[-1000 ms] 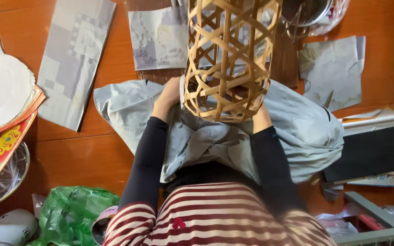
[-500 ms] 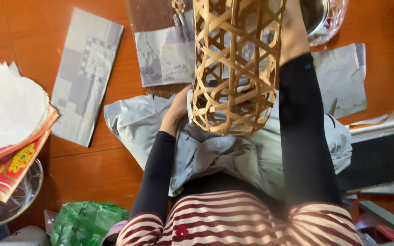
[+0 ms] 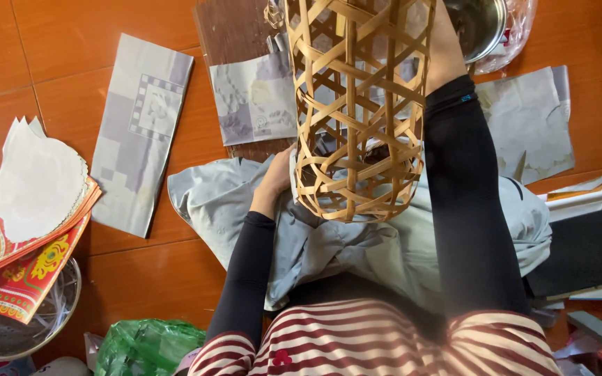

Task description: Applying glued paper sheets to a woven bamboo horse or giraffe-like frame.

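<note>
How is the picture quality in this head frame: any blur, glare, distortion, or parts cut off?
Head view: even soft light, no hard shadows; faint sheen on the orange floor. The woven bamboo basket is sharp but cropped at the top edge. The right hand is mostly hidden behind the basket, the left hand partly. Slight wide-angle stretch near the corners; no motion blur.

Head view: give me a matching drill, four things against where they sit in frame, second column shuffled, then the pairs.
Things:
1. woven bamboo basket
2. green plastic bag
3. red and yellow printed paper
4. metal bowl

Places:
A. top right, past the raised right forearm
B. left edge, under a stack of white paper
C. bottom edge, left of the striped shirt
D. top centre, held over the lap

Pairs: 1-D, 2-C, 3-B, 4-A
</note>
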